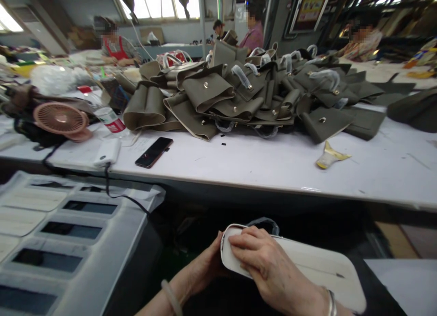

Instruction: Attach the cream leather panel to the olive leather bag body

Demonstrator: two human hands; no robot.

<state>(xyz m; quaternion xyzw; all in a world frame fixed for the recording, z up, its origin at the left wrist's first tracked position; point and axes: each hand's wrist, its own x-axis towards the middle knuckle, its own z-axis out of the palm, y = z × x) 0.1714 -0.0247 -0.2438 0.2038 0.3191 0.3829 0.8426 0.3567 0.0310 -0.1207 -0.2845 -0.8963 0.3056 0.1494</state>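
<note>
White bag panel (307, 266) is gripped by left hand (205, 268) and flat-fingered right hand (269, 268); olive bags (239, 97) are heaped on the table (273, 165) beyond.

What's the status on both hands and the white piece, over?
Left hand and right hand both gripping white piece below the table. Nothing obstructing.
</note>
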